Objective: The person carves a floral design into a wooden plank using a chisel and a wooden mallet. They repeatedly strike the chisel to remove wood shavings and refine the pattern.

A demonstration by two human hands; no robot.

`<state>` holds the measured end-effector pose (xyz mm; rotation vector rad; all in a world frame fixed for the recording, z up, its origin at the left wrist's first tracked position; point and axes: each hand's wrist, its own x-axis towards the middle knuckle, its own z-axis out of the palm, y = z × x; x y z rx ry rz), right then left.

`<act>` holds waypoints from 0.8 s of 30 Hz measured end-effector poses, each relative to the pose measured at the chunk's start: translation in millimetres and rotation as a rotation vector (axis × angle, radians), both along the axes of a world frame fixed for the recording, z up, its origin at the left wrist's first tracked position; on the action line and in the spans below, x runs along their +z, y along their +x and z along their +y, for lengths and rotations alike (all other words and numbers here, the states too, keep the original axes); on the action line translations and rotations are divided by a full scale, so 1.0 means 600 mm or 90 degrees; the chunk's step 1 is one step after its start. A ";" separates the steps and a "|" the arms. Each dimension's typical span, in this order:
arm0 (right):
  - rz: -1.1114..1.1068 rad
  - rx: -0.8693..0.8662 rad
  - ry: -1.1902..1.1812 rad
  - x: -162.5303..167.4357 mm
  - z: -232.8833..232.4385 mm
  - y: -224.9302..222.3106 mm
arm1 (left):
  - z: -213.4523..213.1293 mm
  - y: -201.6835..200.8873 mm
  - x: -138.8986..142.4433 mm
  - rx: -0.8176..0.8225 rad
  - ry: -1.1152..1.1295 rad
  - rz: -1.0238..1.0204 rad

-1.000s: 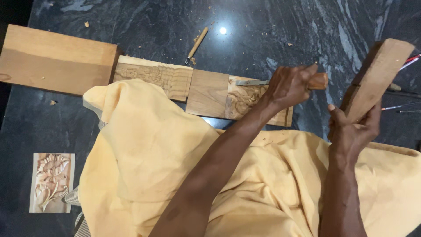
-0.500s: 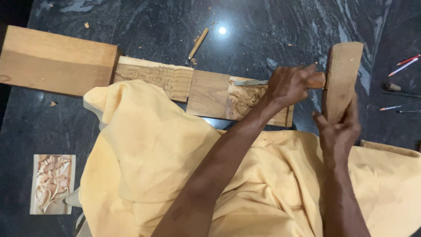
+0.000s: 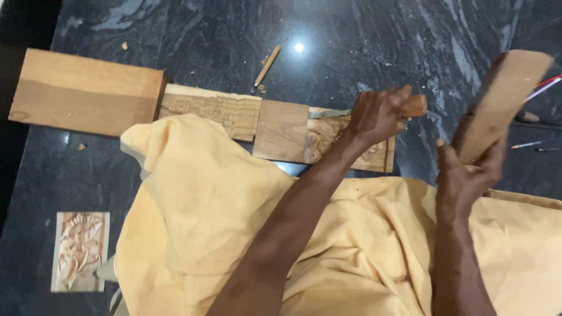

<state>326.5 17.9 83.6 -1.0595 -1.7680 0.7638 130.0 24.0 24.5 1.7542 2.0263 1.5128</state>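
**Two hands at a carved board, chisel and mallet in hand**

The left hand (image 3: 377, 114) is closed around a chisel (image 3: 374, 111); its wooden handle end shows at 3 o'clock from the fist and its metal blade at 9 o'clock, lying across the carved board (image 3: 275, 120). The right hand (image 3: 465, 178) is closed around the lower end of a flat wooden mallet (image 3: 503, 102), which is tilted toward 1 o'clock and held in the air, apart from the chisel handle. The carved board lies lengthwise on the dark stone floor (image 3: 193, 35), partly covered at its near edge by yellow cloth (image 3: 193, 216) draped over the person's lap. At 9 o'clock from the carved board, touching its end, lies a plain wooden plank (image 3: 82, 90). A second small chisel (image 3: 265, 67) lies on the floor at 12 o'clock from the board, among wood chips. A small carved panel (image 3: 79, 251) lies at 7 o'clock. Thin tools (image 3: 535, 142) lie at 3 o'clock near the frame edge.
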 end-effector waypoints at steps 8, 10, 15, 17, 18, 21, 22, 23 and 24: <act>0.072 -0.082 -0.311 -0.005 0.008 -0.009 | -0.021 0.067 0.078 -0.100 0.077 -0.024; 0.007 -0.014 -0.355 -0.012 0.006 -0.012 | -0.022 0.062 0.077 -0.087 0.065 0.004; 0.024 0.076 -0.497 -0.028 -0.006 -0.013 | -0.017 0.047 0.052 -0.048 0.094 0.025; 0.003 0.087 -0.518 -0.031 -0.014 -0.012 | -0.022 0.048 0.045 -0.040 0.094 0.039; 0.005 0.096 -0.520 -0.031 -0.016 -0.012 | -0.023 0.047 0.045 -0.043 0.087 0.040; 0.013 0.109 -0.510 -0.032 -0.020 -0.017 | -0.028 0.045 0.049 -0.046 0.056 0.035; 0.017 0.112 -0.499 -0.033 -0.019 -0.020 | -0.029 0.042 0.052 -0.045 0.049 0.033; 0.024 0.111 -0.502 -0.033 -0.019 -0.022 | -0.030 0.041 0.055 -0.051 0.028 0.025; 0.027 0.110 -0.506 -0.034 -0.019 -0.023 | -0.032 0.040 0.057 -0.056 0.005 0.014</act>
